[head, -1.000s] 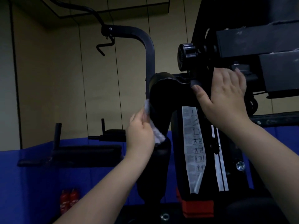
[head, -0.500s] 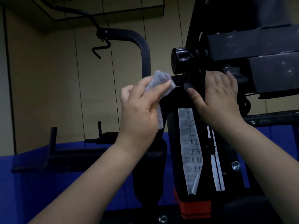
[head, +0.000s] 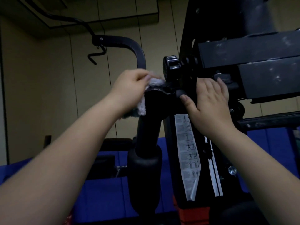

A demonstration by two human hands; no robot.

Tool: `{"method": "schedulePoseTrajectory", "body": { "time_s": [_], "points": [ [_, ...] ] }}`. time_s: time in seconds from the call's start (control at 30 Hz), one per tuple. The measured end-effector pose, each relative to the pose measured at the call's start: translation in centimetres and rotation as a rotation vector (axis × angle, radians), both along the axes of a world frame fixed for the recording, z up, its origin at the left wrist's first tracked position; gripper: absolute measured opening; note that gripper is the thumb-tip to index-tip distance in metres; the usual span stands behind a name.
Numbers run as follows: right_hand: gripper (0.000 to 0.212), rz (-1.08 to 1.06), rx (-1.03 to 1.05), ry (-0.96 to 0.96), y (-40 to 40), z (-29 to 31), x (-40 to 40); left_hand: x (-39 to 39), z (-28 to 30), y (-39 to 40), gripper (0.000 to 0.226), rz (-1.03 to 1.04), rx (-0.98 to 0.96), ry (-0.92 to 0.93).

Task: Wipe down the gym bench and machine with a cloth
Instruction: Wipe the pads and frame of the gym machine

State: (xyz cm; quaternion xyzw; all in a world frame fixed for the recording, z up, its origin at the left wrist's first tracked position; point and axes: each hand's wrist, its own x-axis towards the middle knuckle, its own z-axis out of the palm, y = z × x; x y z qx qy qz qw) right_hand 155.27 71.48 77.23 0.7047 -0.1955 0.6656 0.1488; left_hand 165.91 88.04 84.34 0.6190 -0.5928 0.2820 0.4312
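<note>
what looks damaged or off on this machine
The exercise chart sticker on the upright is peeling, its lower end curling off the frame. The black pad under the cloth shows a ragged, torn-looking edge. The beams at right look scuffed.

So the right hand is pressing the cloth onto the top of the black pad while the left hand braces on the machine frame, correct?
Not quite: the hands are swapped. In the head view the left hand holds the cloth on top of the black pad, and the right hand braces on the machine frame.
</note>
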Motion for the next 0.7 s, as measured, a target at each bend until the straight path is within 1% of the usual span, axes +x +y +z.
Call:
{"method": "schedulePoseTrajectory", "body": {
  "time_s": [0.07, 0.13, 0.2, 0.27, 0.33, 0.37, 0.43, 0.5, 0.53, 0.57, 0.6, 0.67, 0.7],
  "points": [
    [0.058, 0.000, 0.002, 0.004, -0.1, -0.1, 0.1, 1.1, -2.4, -0.4, 0.031, -0.142, -0.204, 0.182],
    [0.059, 0.001, 0.002, 0.010, -0.2, -0.1, 0.2, 1.5, -4.9, -1.1, 0.032, -0.193, -0.340, 0.323],
    [0.061, 0.004, 0.010, 0.020, -0.2, 0.0, 0.1, 1.4, -7.1, -1.4, 0.033, -0.180, -0.414, 0.386],
    [0.063, -0.004, 0.019, 0.037, -0.2, -0.1, 0.1, 1.2, -8.9, -1.2, 0.034, -0.192, -0.444, 0.398],
    [0.063, 0.008, 0.029, 0.062, -0.3, 0.0, -0.1, 1.0, -10.0, -0.5, 0.034, -0.196, -0.474, 0.327],
    [0.063, 0.021, 0.029, 0.076, -0.2, -0.1, -0.2, 0.7, -10.3, -0.1, 0.033, -0.185, -0.502, 0.243],
    [0.062, 0.077, 0.024, 0.102, -0.1, -0.2, -0.8, -0.6, -10.5, 0.6, 0.029, -0.155, -0.547, 0.017],
    [0.058, 0.212, 0.062, 0.097, 0.4, -0.8, -1.8, -2.0, -10.7, 0.8, 0.030, -0.161, -0.538, -0.184],
    [0.055, 0.323, 0.101, 0.079, 0.8, -1.4, -2.5, -2.5, -10.8, 0.4, 0.032, -0.183, -0.516, -0.231],
    [0.051, 0.443, 0.133, 0.047, 1.3, -2.1, -3.1, -3.1, -10.9, 0.0, 0.033, -0.211, -0.494, -0.234],
    [0.047, 0.547, 0.156, 0.007, 1.8, -3.0, -3.8, -3.7, -11.1, -0.6, 0.034, -0.245, -0.479, -0.194],
    [0.038, 0.736, 0.238, -0.060, 3.0, -4.4, -5.2, -4.9, -11.5, -2.1, 0.034, -0.321, -0.476, -0.069],
    [0.033, 0.842, 0.314, -0.068, 3.7, -4.8, -6.0, -5.6, -11.7, -3.0, 0.032, -0.344, -0.483, -0.022]
  ]
}}
